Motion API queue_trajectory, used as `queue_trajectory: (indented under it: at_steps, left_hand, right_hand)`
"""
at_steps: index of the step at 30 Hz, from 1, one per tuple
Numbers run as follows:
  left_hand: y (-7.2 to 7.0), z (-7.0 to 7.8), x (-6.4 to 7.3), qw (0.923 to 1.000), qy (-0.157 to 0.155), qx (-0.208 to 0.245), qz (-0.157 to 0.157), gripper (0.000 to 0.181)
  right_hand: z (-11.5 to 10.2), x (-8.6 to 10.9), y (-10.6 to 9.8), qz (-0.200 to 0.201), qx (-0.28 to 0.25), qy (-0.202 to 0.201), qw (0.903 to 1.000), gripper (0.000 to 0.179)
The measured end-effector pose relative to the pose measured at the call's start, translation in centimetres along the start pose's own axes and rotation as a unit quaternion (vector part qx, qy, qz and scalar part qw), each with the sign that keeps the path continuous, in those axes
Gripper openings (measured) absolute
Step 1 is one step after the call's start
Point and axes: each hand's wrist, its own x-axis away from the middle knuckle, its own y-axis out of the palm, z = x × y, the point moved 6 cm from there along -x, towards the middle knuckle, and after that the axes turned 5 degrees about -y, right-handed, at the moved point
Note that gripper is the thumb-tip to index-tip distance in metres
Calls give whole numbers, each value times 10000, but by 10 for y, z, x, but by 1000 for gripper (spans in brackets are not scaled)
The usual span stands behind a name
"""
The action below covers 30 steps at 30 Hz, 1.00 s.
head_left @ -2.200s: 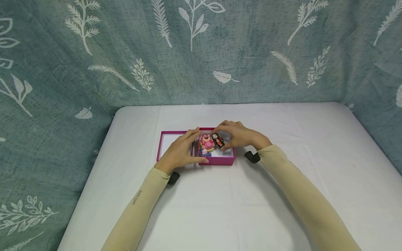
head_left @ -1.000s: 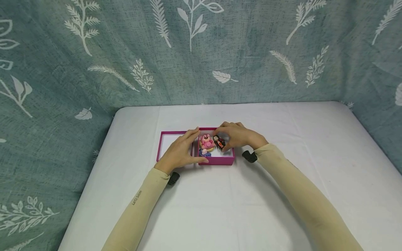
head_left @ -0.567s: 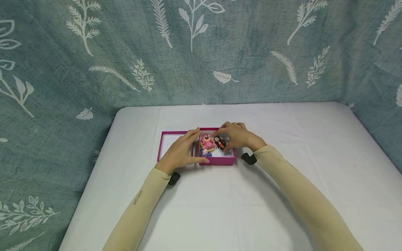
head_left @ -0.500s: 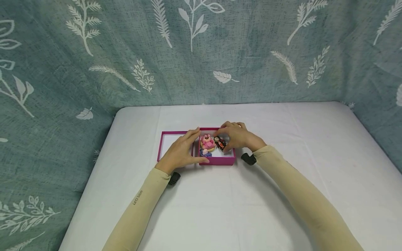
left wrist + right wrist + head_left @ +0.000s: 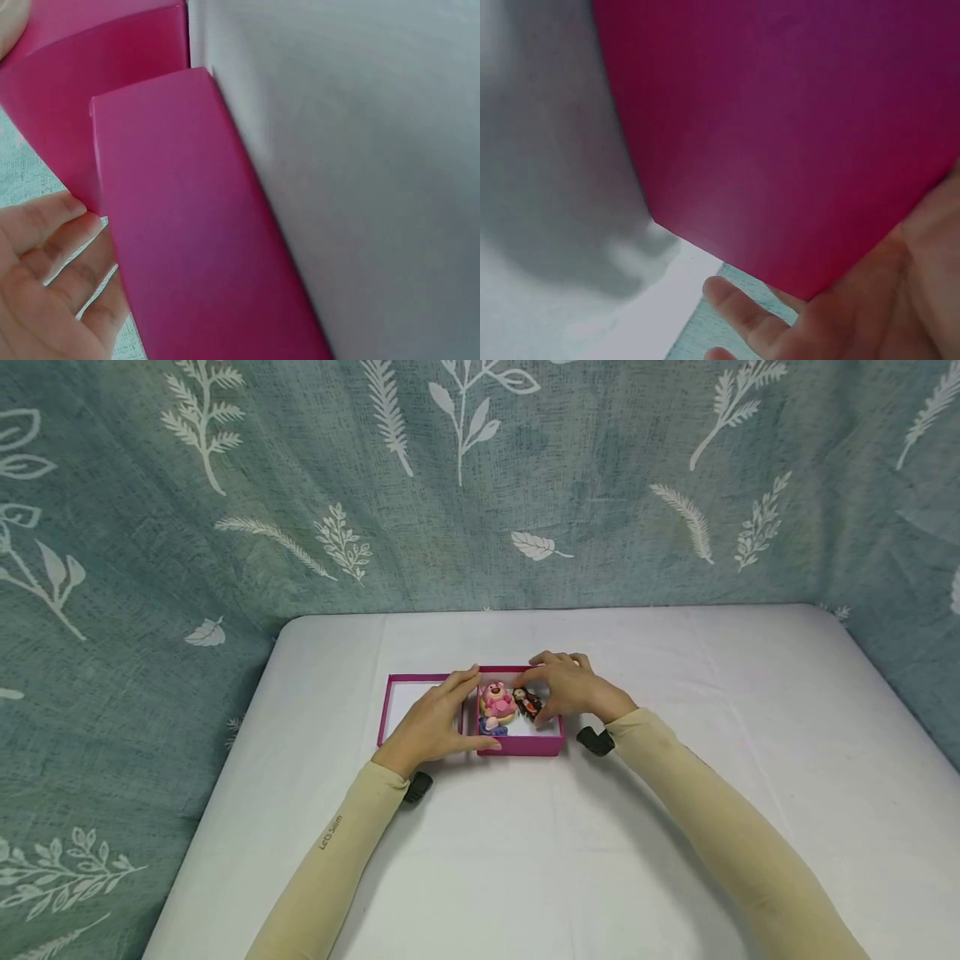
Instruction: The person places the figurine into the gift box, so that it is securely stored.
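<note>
A magenta box [image 5: 521, 746] with a white inside stands open on the table. My left hand [image 5: 431, 722] spans its left end, thumb at the front wall and fingers at the back rim. Inside lie a pink bear figurine [image 5: 497, 700] and, at the front left, a blue figurine [image 5: 492, 727]. To their right, a dark-haired doll figurine [image 5: 528, 702] in black and red is between the thumb and index finger of my right hand [image 5: 567, 685], which reaches over the right wall. In the right wrist view the box's outer wall [image 5: 780, 135] hides the fingertips.
A shallow magenta lid [image 5: 408, 700], white inside, lies left of the box, partly under my left hand; its side [image 5: 187, 210] fills the left wrist view. A white cloth [image 5: 480, 860] covers the table. A green leaf-print curtain [image 5: 600, 527] hangs behind.
My right hand has moved the doll figurine slightly right and toward the front of the box, away from the bear. My left hand has stayed in place on the box.
</note>
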Motion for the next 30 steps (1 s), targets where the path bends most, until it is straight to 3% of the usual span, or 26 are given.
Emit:
queue_trajectory:
  at_steps: [19,30]
  left_hand:
    - [3,-1,0,10000,31,20,-26,106]
    - [4,0,1,9999,111,-10,54,106]
  right_hand:
    - [2,2,0,-205,-71,-2,9998,68]
    - [1,3,3,-185,99,-257,9994,67]
